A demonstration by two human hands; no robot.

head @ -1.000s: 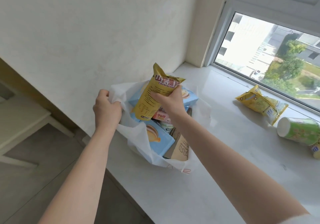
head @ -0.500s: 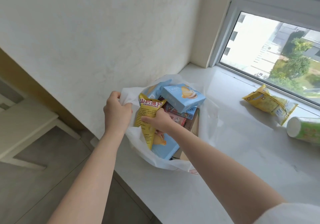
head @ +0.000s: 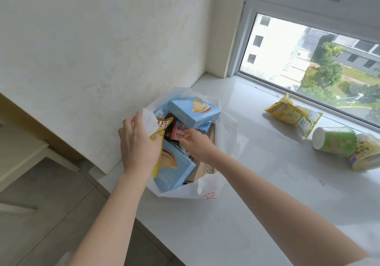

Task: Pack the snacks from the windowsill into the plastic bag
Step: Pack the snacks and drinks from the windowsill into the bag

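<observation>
White plastic, thin and crumpled: the plastic bag (head: 207, 187) sits on the windowsill (head: 257, 214) against the wall, its mouth open and crowded with blue boxes (head: 194, 109) and smaller packets. A second ago I held the yellow chip packet (head: 159, 131) upright above the bag in my right hand (head: 195, 142); now it is down inside, wedged at the left edge with only its top showing. My right hand has let it go and hovers over the contents with fingers loose and slightly spread, holding nothing. My left hand (head: 137, 142), which was gripping the bag's rim, now lies over the rim and the packet together, fingers curled round them; I judge it is pinning the packet in place while keeping the mouth open.

So one more snack is packed, and my right hand is free for the next.

Further along the sill, well apart from the bag and near the window (head: 308, 60), three things wait: a second yellow packet (head: 292, 113), a green cup (head: 335, 141) on its side, and a yellow cup (head: 368, 152) touching it. The bag looks nearly full, so fitting the cups may take some shuffling.
</observation>
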